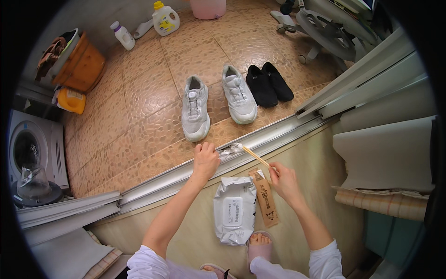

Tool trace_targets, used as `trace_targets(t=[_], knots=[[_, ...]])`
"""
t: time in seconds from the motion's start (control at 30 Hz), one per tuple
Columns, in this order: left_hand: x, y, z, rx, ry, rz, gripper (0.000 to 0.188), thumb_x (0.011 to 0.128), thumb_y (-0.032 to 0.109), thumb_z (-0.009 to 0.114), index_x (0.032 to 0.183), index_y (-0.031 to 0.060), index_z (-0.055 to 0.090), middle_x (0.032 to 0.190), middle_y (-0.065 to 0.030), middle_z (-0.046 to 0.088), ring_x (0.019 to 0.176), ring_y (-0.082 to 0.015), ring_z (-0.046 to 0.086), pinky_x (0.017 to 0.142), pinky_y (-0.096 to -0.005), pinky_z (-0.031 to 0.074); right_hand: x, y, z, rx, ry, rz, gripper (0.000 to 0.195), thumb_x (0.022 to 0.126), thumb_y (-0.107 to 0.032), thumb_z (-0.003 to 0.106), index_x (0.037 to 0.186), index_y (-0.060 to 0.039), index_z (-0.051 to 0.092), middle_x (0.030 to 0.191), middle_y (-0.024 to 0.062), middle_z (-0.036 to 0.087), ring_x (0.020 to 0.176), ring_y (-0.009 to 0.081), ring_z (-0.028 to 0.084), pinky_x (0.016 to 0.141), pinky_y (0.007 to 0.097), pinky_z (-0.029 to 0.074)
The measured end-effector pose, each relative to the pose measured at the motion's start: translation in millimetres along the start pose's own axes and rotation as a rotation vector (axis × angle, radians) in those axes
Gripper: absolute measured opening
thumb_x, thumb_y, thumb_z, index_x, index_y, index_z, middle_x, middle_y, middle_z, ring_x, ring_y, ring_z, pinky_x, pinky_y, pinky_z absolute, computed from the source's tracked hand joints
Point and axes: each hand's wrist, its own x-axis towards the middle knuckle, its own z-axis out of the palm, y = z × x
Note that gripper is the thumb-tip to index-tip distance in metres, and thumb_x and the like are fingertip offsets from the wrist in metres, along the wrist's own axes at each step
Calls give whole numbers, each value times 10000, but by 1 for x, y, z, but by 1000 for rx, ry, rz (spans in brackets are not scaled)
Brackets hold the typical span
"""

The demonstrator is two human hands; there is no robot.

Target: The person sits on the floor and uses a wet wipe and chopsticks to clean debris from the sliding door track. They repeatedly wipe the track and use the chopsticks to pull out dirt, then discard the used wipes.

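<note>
My right hand (284, 179) grips a pair of wooden chopsticks (257, 156), whose far tips touch a crumpled white wipe (232, 149) lying in the metal sliding-door track (278, 137). At the wipe's left end, my left hand (206, 159) is closed over the track with its fingers on the wipe. A white pack of kitchen wipes (233, 211) lies on the floor below the track, its lid down. Beside the pack's right edge is a brown paper chopstick sleeve (265, 198).
Two light grey sneakers (195, 111) and black slip-on shoes (266, 85) stand beyond the track. Detergent bottles (166, 19), an orange bucket (82, 61) and a washing machine (35, 146) are farther off. A wheeled chair base (315, 50) stands at upper right; curtains (386, 153) hang at right.
</note>
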Motion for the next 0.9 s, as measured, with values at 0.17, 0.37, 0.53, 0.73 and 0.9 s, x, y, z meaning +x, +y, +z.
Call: trace_targets(t=[0.17, 0.37, 0.53, 0.73, 0.9], knots=[[-1, -6, 7, 118, -22, 26, 92, 630, 195, 701, 638, 116, 653, 815, -22, 518, 894, -189, 483, 804, -351, 353, 30, -18, 0, -329, -14, -140, 114, 847, -163, 577, 834, -58, 618, 713, 145, 612, 670, 352, 601, 593, 455, 473], [-3, -19, 14, 21, -63, 143, 62, 670, 147, 614, 633, 109, 646, 812, -21, 536, 883, -182, 494, 800, -331, 364, 59, -26, -12, -402, -65, -163, 136, 842, -189, 580, 796, -69, 622, 734, 134, 626, 697, 345, 610, 604, 450, 484], [-2, -29, 23, -12, -77, 203, 100, 644, 196, 679, 640, 101, 648, 830, -24, 551, 901, -188, 501, 814, -339, 373, 63, -28, -17, -494, -146, -92, 137, 822, -197, 597, 780, -78, 651, 726, 140, 641, 711, 346, 618, 614, 450, 488], [2, -31, 16, -52, -54, 253, 78, 673, 177, 658, 663, 101, 640, 850, -26, 549, 904, -190, 498, 816, -333, 369, 91, -4, -5, -534, -275, -104, 154, 792, -185, 607, 771, -68, 706, 729, 166, 650, 690, 345, 621, 643, 413, 502], [-16, -29, -9, -177, 55, 184, 101, 668, 148, 703, 730, 124, 626, 824, -18, 526, 859, -197, 500, 796, -346, 365, 123, 23, -7, -191, -644, -13, 169, 777, -193, 641, 840, -62, 726, 731, 129, 673, 662, 189, 617, 634, 326, 483]])
